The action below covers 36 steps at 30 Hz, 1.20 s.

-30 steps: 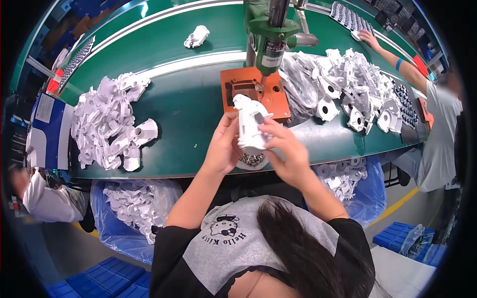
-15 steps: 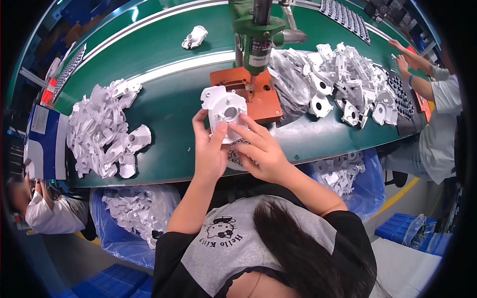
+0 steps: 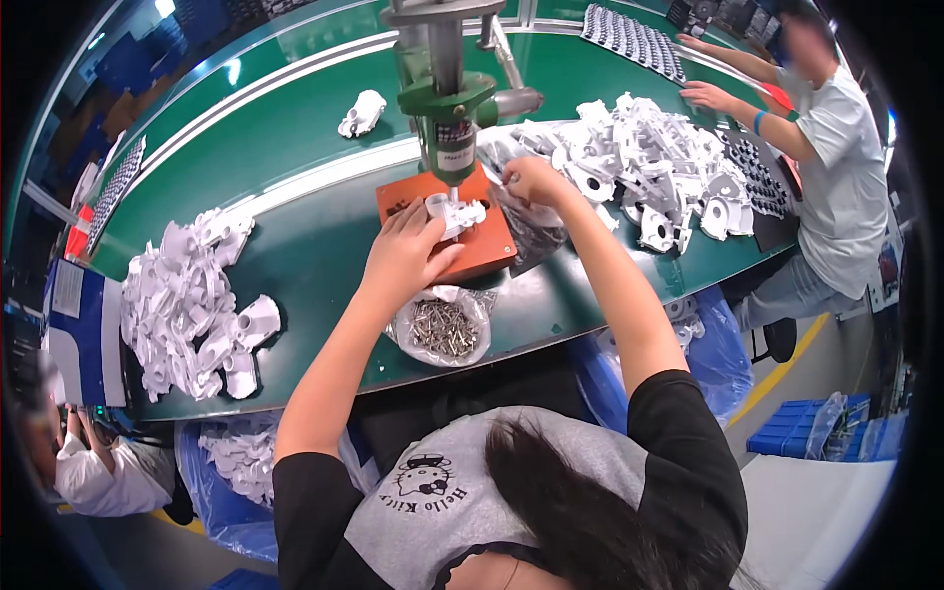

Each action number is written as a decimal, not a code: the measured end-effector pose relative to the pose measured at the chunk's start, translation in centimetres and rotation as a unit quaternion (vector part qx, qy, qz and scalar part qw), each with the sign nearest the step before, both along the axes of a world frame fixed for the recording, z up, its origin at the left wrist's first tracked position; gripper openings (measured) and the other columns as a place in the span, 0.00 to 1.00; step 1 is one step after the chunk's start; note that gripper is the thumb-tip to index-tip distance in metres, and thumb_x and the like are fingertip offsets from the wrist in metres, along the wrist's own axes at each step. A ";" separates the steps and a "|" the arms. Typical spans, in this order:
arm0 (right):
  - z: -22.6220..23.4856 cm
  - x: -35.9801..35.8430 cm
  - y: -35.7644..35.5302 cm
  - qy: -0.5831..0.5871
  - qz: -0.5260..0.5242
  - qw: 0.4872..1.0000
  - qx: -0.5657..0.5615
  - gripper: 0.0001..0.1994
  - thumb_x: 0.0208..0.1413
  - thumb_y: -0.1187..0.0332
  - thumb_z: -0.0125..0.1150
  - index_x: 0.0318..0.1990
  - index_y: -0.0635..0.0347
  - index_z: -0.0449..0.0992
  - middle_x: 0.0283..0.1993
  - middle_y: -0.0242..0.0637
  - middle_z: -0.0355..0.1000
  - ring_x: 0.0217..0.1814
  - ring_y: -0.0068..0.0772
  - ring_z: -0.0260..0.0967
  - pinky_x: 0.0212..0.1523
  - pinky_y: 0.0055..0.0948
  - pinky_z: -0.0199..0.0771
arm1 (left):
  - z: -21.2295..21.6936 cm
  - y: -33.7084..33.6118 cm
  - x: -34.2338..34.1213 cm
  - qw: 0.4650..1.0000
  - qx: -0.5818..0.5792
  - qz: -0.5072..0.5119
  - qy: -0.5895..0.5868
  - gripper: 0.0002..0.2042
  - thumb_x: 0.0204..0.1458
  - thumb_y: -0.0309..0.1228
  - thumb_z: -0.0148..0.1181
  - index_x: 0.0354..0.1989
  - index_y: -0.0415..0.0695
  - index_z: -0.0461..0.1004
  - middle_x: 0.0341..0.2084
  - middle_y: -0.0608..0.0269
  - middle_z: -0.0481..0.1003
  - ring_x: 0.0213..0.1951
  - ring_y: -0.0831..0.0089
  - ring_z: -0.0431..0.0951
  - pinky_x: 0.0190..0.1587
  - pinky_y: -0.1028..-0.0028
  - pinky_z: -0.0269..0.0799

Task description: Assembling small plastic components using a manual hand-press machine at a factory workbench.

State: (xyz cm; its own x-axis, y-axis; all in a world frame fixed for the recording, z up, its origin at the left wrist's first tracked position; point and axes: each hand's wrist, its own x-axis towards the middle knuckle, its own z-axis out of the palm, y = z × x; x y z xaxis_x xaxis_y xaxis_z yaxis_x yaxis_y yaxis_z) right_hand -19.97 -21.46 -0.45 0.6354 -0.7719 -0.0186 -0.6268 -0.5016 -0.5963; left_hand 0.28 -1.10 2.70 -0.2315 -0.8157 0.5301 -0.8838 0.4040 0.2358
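A white moulded plastic part (image 3: 458,218) sits on the orange fixture block (image 3: 492,252), directly under the spindle of the green press (image 3: 454,128). My left hand (image 3: 408,241) is closed on the part's left side, thumb near its front edge. To the right of the spindle, my right hand (image 3: 536,183) is raised with its fingers curled; what they hold, if anything, is hidden. In front of the block lies an open clear bag of small metal pins or screws (image 3: 444,329).
Piles of similar white parts lie left (image 3: 187,305) and right (image 3: 659,167) on the green bench. A single white part (image 3: 363,113) lies at the back. Blue-lined bins (image 3: 221,501) stand below the front edge. A co-worker (image 3: 836,147) works at the right.
The white part has gone from between both my hands onto the orange block under the spindle. My right hand has left it and moved up and right beside the press. The view has shifted.
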 end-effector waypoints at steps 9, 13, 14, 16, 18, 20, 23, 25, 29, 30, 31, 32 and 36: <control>-0.1 -0.1 -0.5 0.018 0.016 0.995 0.096 0.15 0.47 0.68 0.55 0.44 0.57 0.75 0.23 0.43 0.72 0.22 0.30 0.71 0.26 0.32 0.71 | -1.1 0.3 1.4 1.000 0.002 0.002 -0.025 0.06 0.51 0.30 0.55 0.34 0.42 0.71 0.49 0.43 0.69 0.56 0.50 0.67 0.58 0.57 0.61; -0.8 -0.3 -1.9 0.003 0.049 0.990 0.131 0.16 0.49 0.69 0.53 0.46 0.62 0.73 0.27 0.43 0.73 0.24 0.29 0.72 0.26 0.31 0.71 | -1.8 0.6 0.1 0.999 -0.005 0.039 0.021 0.12 0.50 0.35 0.56 0.40 0.41 0.72 0.51 0.40 0.68 0.57 0.47 0.65 0.60 0.56 0.57; -1.9 -0.7 -2.7 -0.031 0.065 0.988 0.133 0.17 0.49 0.69 0.52 0.47 0.63 0.72 0.29 0.44 0.73 0.25 0.28 0.72 0.27 0.30 0.71 | -2.0 0.4 -0.2 0.998 -0.005 0.050 0.025 0.12 0.50 0.35 0.56 0.40 0.41 0.72 0.51 0.40 0.68 0.57 0.47 0.65 0.60 0.56 0.57; -4.8 -1.4 -4.2 -0.123 0.097 0.987 0.028 0.18 0.51 0.66 0.53 0.47 0.66 0.71 0.39 0.52 0.74 0.41 0.47 0.73 0.41 0.36 0.70 | -2.5 0.0 -0.8 0.998 -0.019 0.045 0.044 0.13 0.50 0.35 0.55 0.40 0.41 0.72 0.51 0.40 0.67 0.58 0.47 0.64 0.61 0.56 0.56; -2.6 0.8 -2.3 -0.023 0.095 0.994 0.046 0.17 0.50 0.66 0.54 0.46 0.66 0.72 0.43 0.55 0.73 0.48 0.54 0.69 0.48 0.38 0.67 | -2.6 0.7 -0.5 0.996 -0.020 0.069 0.051 0.13 0.50 0.36 0.55 0.40 0.41 0.72 0.52 0.40 0.67 0.58 0.49 0.64 0.62 0.57 0.55; 0.8 1.6 -0.2 0.056 0.040 0.997 0.023 0.14 0.48 0.69 0.54 0.41 0.66 0.74 0.40 0.57 0.73 0.44 0.54 0.71 0.45 0.38 0.69 | -2.5 0.8 -0.4 0.995 -0.013 0.071 0.070 0.14 0.50 0.36 0.55 0.41 0.41 0.72 0.52 0.40 0.67 0.59 0.50 0.63 0.62 0.58 0.54; -0.5 1.1 -1.7 0.052 0.068 0.996 -0.003 0.13 0.47 0.69 0.54 0.39 0.67 0.75 0.38 0.54 0.74 0.41 0.53 0.72 0.43 0.39 0.70 | -2.7 0.9 -0.3 0.995 -0.016 0.071 0.069 0.15 0.51 0.37 0.54 0.42 0.41 0.72 0.52 0.41 0.68 0.59 0.51 0.64 0.63 0.58 0.54; 0.2 0.0 -1.4 0.031 -0.016 0.993 -0.110 0.11 0.48 0.70 0.59 0.38 0.67 0.75 0.31 0.49 0.75 0.32 0.38 0.73 0.35 0.30 0.71 | -2.8 0.9 -0.3 0.995 -0.017 0.069 0.072 0.15 0.50 0.37 0.55 0.42 0.41 0.72 0.52 0.41 0.68 0.59 0.51 0.64 0.63 0.58 0.54; 3.5 -0.6 1.2 -0.109 -0.067 0.980 -0.151 0.12 0.46 0.76 0.60 0.41 0.67 0.75 0.31 0.44 0.75 0.31 0.33 0.73 0.37 0.24 0.73 | -2.9 0.9 -0.3 0.994 -0.020 0.077 0.071 0.16 0.50 0.37 0.55 0.43 0.41 0.73 0.52 0.42 0.69 0.58 0.52 0.65 0.63 0.58 0.55; 3.9 0.1 2.8 -0.108 -0.066 0.981 -0.150 0.12 0.46 0.76 0.60 0.41 0.67 0.75 0.31 0.44 0.75 0.31 0.33 0.73 0.37 0.24 0.73 | -2.8 1.0 -0.2 0.994 -0.020 0.083 0.066 0.16 0.50 0.37 0.55 0.43 0.41 0.73 0.51 0.43 0.69 0.58 0.53 0.65 0.62 0.59 0.55; 4.1 0.6 4.5 -0.175 -0.035 0.979 -0.101 0.12 0.46 0.74 0.60 0.40 0.66 0.76 0.32 0.46 0.75 0.33 0.39 0.74 0.38 0.28 0.73 | -2.8 1.0 -0.2 0.994 -0.019 0.079 0.068 0.16 0.50 0.37 0.55 0.43 0.41 0.73 0.51 0.43 0.69 0.58 0.53 0.65 0.62 0.59 0.55; 4.1 1.2 5.9 -0.242 -0.002 0.969 -0.050 0.11 0.46 0.73 0.60 0.39 0.65 0.77 0.33 0.49 0.75 0.35 0.45 0.74 0.39 0.33 0.73 | -2.7 1.0 -0.2 0.994 -0.021 0.079 0.068 0.15 0.49 0.37 0.56 0.43 0.41 0.73 0.51 0.43 0.69 0.58 0.53 0.65 0.62 0.59 0.55; 3.0 3.2 9.0 -0.208 0.098 0.954 -0.192 0.06 0.46 0.74 0.61 0.33 0.64 0.79 0.35 0.44 0.74 0.37 0.46 0.72 0.41 0.34 0.72 | -2.7 0.8 -0.4 0.994 -0.029 0.078 0.070 0.15 0.49 0.36 0.57 0.41 0.40 0.72 0.51 0.44 0.69 0.58 0.53 0.65 0.62 0.59 0.56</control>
State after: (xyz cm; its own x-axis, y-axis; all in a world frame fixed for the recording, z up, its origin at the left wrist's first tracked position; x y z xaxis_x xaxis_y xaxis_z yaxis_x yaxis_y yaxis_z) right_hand -16.80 -12.44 2.60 0.6594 -0.5358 0.5273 -0.2473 -0.8170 -0.5209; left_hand -0.08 -0.30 -0.01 -0.0251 -0.8026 0.5960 -0.8974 0.2809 0.3403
